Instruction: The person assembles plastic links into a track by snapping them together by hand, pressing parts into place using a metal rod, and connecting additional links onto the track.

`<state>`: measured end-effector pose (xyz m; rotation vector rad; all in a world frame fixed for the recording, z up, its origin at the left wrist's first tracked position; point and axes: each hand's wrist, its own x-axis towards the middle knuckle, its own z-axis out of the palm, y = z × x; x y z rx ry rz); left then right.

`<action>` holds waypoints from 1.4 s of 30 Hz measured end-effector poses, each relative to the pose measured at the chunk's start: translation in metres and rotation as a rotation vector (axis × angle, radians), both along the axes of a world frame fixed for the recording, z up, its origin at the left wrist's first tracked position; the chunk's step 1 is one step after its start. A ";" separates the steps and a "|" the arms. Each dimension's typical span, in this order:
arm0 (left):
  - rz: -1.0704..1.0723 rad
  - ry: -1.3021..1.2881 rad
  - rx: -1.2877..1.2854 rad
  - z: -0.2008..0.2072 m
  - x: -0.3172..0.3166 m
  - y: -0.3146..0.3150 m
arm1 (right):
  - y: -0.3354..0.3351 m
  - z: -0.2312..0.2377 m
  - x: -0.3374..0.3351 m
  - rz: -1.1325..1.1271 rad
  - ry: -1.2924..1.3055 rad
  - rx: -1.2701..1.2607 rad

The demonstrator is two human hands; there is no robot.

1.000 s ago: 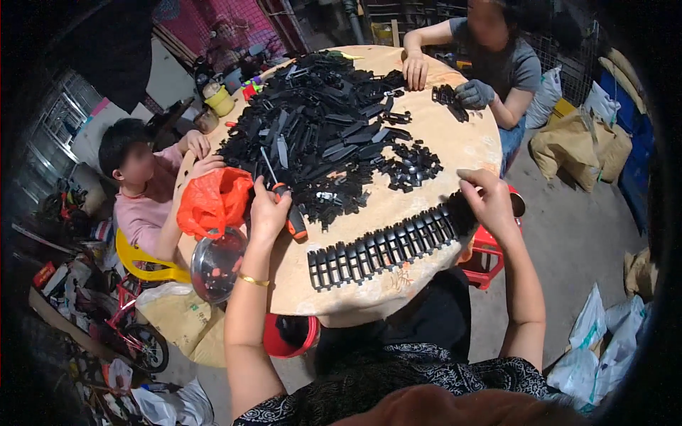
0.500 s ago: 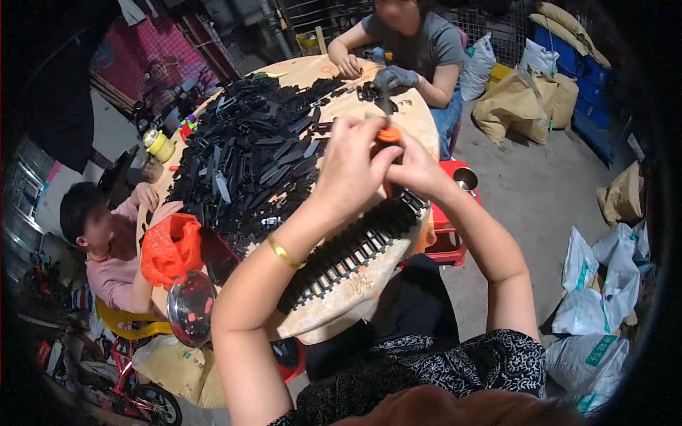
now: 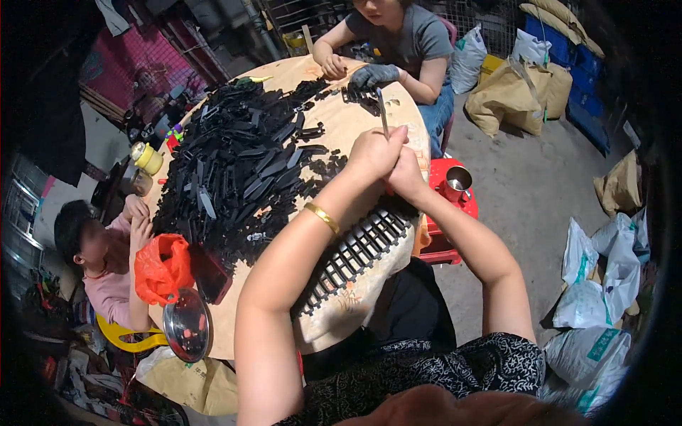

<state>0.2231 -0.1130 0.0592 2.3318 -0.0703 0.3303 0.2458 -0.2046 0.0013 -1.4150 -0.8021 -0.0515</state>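
My left hand, with a gold bangle on its wrist, is closed above the table's near right side. A thin metal tool sticks up from its top; its lower part is hidden in the fingers. My right hand is closed and pressed against the left; what it grips is hidden. A bit of orange-red shows just below the hands. Beneath my forearms lies a row of narrow black plastic pieces, side by side like a ladder. A large heap of black plastic parts spreads to the left.
A co-worker's gloved hand is among black parts at the far edge; another person sits at the left. Near that person are a red plastic bag and a metal bowl. A red stool holding a metal cup stands right.
My hands have come together, and the left has closed round the metal tool, whose shaft now stands clear. The orange piece seen between my fingers is now mostly hidden. The view has shifted slightly.
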 end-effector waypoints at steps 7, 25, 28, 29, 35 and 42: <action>-0.026 0.059 -0.190 -0.011 0.007 0.006 | 0.010 -0.005 0.005 -0.143 -0.246 0.051; -0.037 0.021 -0.199 -0.007 -0.013 0.007 | 0.016 -0.006 -0.014 -0.153 -0.101 0.063; -0.056 -0.020 -0.206 -0.007 -0.015 0.008 | 0.015 -0.003 -0.018 -0.193 -0.207 0.057; -0.080 -0.049 -0.213 -0.008 -0.016 0.007 | 0.011 -0.002 -0.020 -0.131 -0.153 0.050; 0.003 0.017 -0.212 -0.015 -0.006 0.004 | 0.011 -0.009 -0.013 -0.028 0.063 0.117; 0.007 0.008 -0.394 -0.015 -0.017 0.018 | 0.027 -0.014 -0.003 -0.064 -0.174 0.011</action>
